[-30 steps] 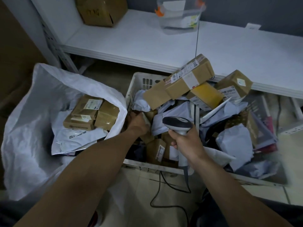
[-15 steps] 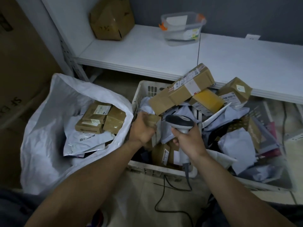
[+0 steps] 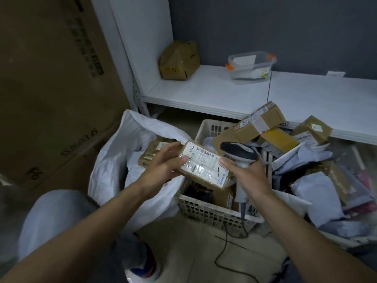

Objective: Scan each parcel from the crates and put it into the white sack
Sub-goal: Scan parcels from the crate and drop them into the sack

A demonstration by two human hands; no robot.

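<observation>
A tall cardboard carton [image 3: 51, 88] stands to your left, against the upright of a white shelf [image 3: 204, 94] that runs along the grey wall. Below the shelf, on the floor, the white sack [image 3: 110, 164] stands open at your left with several parcels already inside. The white crate [image 3: 204, 209] sits right beside it, touching its side. The crate is heaped with brown boxes and pale mailer bags [image 3: 306, 186] that spill over toward the right.

On the shelf a dented brown box [image 3: 179, 61] rests near the corner, and a clear tub [image 3: 252, 65] with orange clips stands well apart from it.

You hold the parcel [image 3: 204, 164] in the air with its label up, tilted, above the crate's near left corner and the sack's edge. Your left hand [image 3: 163, 168] grips its left end, with the fingers curled round the far side and the thumb pressed on the label. Your right hand [image 3: 251, 178] is wrapped round the handle of the scanner [image 3: 238, 152], and its thumb reaches out to touch the parcel's right edge. The scanner's dark head sits just beside the parcel's far right corner. Its cable [image 3: 222, 250] trails down over the crate's front and across the floor.
</observation>
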